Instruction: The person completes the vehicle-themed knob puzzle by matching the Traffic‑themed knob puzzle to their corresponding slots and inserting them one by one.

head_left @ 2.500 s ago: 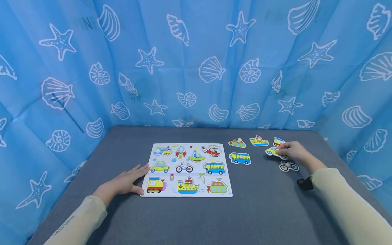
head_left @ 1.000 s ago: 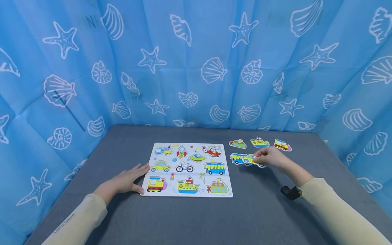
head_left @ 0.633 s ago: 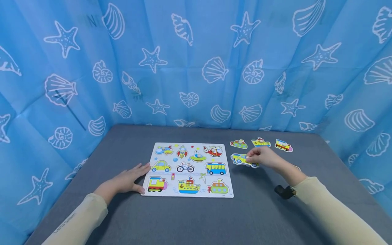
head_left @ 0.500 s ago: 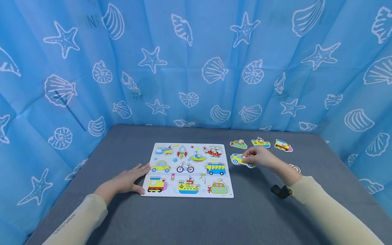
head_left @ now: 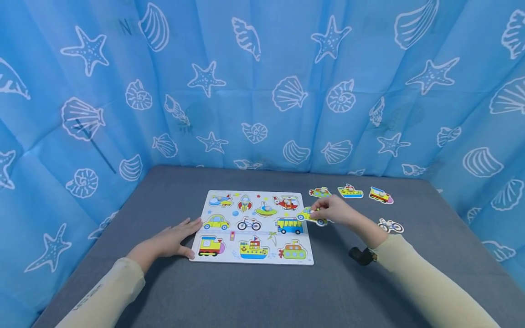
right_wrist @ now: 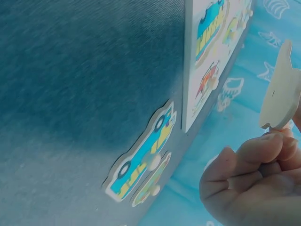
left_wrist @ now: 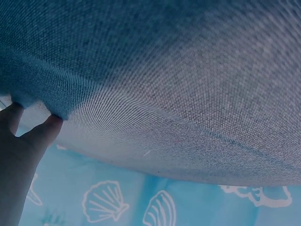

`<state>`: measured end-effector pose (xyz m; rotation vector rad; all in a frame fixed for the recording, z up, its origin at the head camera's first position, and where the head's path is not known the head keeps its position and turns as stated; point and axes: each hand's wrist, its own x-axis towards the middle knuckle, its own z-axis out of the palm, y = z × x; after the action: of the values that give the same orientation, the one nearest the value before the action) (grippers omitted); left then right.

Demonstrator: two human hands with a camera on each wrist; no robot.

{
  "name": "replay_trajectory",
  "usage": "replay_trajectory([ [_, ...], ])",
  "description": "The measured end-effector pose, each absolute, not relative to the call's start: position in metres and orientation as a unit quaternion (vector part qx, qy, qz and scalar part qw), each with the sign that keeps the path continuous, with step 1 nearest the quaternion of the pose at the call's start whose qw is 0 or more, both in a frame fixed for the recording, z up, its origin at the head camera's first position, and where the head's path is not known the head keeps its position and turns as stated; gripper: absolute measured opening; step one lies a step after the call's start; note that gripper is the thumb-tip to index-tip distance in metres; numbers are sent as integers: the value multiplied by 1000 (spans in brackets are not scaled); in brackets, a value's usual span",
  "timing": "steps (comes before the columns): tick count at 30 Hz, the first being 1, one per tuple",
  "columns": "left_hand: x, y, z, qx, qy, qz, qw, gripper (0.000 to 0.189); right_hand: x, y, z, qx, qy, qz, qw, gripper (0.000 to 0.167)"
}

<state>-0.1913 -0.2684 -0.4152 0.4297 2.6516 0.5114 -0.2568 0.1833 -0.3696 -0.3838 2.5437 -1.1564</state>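
Observation:
My right hand (head_left: 338,212) pinches a yellow car puzzle piece (head_left: 305,214) by its knob, raised over the right edge of the white puzzle board (head_left: 246,234). The right wrist view shows the pale back of the car piece (right_wrist: 282,101), tilted and clear of the table. Along the board's left edge rests my left hand (head_left: 174,239), fingers extended, thumb at the near corner. The board's top row holds knobbed plane, rocket, flying saucer and helicopter pieces; the pictures below have no knobs. A bus piece (right_wrist: 143,155) lies beside the board, mostly hidden in the head view.
Right of the board lie submarine (head_left: 319,192), boat (head_left: 350,191), train (head_left: 381,195) and bicycle (head_left: 391,225) pieces on the grey cloth-covered table (head_left: 262,296). A blue curtain (head_left: 254,109) with shells and starfish hangs behind the table.
The right hand has lifted the car piece from beside the train and bicycle pieces and carried it left, past the bus piece, to the board's right edge. The left hand stays put.

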Motion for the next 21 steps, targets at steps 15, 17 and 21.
replay_trajectory([
  [15, -191, -267, -413, 152, 950, 181, 204, 105, -257, 154, -373, -153, 878, -419, 173, 15],
  [17, -191, -267, -413, 151, 950, 181, 204, 105, -258, 150, -375, -149, 879, -419, 172, 15],
  [21, -191, -267, -413, 151, 951, 180, 203, 105, -257, 140, -377, -153, 878, -418, 176, 15],
])
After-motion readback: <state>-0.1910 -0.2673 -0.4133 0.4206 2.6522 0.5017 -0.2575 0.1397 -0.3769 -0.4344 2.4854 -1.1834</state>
